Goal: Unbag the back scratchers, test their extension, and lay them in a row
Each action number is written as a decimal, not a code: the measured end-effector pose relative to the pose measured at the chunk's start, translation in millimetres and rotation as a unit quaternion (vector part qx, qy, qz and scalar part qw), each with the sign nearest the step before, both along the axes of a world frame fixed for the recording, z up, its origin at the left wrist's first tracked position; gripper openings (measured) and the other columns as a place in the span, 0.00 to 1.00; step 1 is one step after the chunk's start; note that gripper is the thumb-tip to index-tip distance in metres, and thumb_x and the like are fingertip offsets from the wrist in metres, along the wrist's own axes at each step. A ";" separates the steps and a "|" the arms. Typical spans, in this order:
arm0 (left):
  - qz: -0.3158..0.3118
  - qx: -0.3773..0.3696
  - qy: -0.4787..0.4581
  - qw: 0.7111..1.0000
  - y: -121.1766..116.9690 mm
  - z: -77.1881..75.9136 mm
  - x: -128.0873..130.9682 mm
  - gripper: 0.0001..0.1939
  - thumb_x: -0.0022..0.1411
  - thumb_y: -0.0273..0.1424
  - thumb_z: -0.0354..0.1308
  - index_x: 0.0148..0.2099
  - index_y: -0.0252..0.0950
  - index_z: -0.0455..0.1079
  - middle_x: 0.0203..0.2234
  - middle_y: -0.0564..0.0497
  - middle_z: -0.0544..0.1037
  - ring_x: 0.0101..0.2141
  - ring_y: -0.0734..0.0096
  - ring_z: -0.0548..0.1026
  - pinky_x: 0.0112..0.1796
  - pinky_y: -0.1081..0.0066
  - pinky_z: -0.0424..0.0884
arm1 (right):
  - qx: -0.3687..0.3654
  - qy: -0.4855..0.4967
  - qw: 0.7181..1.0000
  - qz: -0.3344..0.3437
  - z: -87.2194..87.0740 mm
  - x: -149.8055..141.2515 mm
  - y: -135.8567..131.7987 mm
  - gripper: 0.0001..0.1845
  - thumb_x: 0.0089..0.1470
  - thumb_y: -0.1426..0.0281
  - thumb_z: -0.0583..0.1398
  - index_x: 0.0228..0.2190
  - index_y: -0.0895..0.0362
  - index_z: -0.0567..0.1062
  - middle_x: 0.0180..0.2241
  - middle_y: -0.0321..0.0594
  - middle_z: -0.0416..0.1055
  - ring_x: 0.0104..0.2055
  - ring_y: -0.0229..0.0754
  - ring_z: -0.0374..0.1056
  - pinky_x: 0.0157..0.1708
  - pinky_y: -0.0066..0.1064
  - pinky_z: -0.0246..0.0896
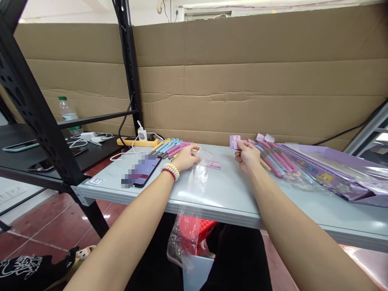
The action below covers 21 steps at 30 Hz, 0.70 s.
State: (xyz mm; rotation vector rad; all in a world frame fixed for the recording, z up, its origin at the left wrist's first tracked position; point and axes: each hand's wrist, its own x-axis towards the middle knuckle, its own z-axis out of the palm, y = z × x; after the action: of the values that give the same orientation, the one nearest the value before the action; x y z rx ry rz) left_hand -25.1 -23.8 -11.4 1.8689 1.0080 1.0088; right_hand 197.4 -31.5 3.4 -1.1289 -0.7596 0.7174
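My left hand, closed, pinches the top of a clear plastic bag strip that runs down over the table's front edge. Close beside that hand, a row of pens with yellow, blue and pink ends lies on the table. A flat purple card rests just right of the plastic. My right hand is closed on a small purple printed card, held by its right side. Right of this hand lies a pile of bagged pens with cards at their tops.
A phone lies at the table's left. Behind it are a yellow power strip and white cables. A purple package fills the right side. A black shelf post rises at left; a cardboard wall stands behind. Below is a red container.
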 end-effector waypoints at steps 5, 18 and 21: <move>0.006 0.006 -0.002 1.000 -0.2 2.8 1.2 0.22 0.50 0.21 0.57 0.50 0.28 0.66 0.18 0.57 0.69 0.20 0.77 0.67 0.24 0.75 0.61 | -0.028 -0.226 0.974 0.014 -11.8 -7.7 2.5 0.13 0.46 0.60 0.63 0.25 0.58 0.70 0.14 0.31 0.60 0.14 0.29 0.51 0.14 0.24 0.42; 0.054 0.037 -0.028 0.997 8.6 -1.5 1.6 0.18 0.49 0.21 0.57 0.44 0.31 0.66 0.19 0.56 0.71 0.22 0.74 0.70 0.27 0.73 0.64 | -0.119 -0.262 0.947 0.144 -14.8 -16.2 1.3 0.08 0.42 0.68 0.62 0.20 0.59 0.69 0.11 0.30 0.55 0.14 0.29 0.47 0.15 0.25 0.39; 0.078 0.043 -0.012 0.996 7.5 0.3 1.3 0.16 0.49 0.21 0.57 0.43 0.31 0.66 0.20 0.55 0.71 0.23 0.74 0.70 0.27 0.73 0.63 | -0.163 -0.294 0.928 0.163 -16.9 -15.1 1.8 0.09 0.40 0.67 0.64 0.20 0.59 0.69 0.11 0.30 0.55 0.14 0.29 0.46 0.14 0.26 0.38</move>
State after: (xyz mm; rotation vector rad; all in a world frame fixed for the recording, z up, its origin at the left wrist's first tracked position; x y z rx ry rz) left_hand -23.8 -16.3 -11.0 1.8639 1.1268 1.1805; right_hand 182.3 -29.7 -13.5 -1.5731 -1.3974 0.8090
